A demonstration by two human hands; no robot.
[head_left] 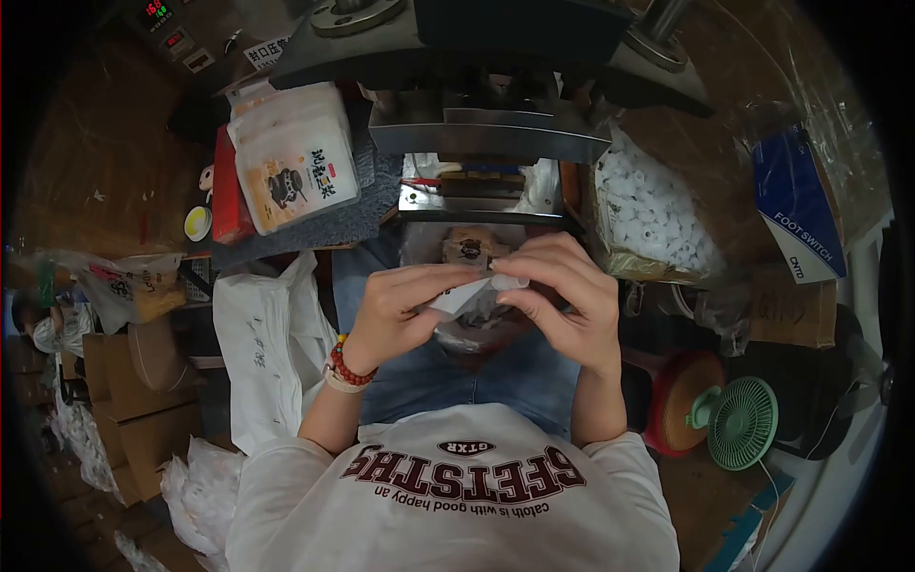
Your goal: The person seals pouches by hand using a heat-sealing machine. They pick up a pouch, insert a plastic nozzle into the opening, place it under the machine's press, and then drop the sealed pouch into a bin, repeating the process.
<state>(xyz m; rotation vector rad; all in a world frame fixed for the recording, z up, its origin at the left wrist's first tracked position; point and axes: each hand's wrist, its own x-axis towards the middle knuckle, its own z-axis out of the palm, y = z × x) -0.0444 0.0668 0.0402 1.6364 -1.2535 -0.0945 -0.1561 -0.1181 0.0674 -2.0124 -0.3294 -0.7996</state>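
Note:
My left hand (405, 300) pinches a white plastic pouch (460, 298) by its edge, in front of my lap. My right hand (564, 296) has thumb and fingers closed around a small white spout (509, 282) at the pouch's open corner. Fingers cover part of both pieces. Just beyond the hands, a printed brown pouch (469, 245) lies in clear plastic below the press. The metal press (491, 133) stands in front of me, with its lower plate (434, 198) close beyond my fingertips.
A stack of printed white pouches (303, 176) lies to the left on a grey cloth (376, 205). At the right stands a box of white spouts (653, 205), with a blue foot switch box (796, 205) farther out. A green fan (743, 424) sits low at the right.

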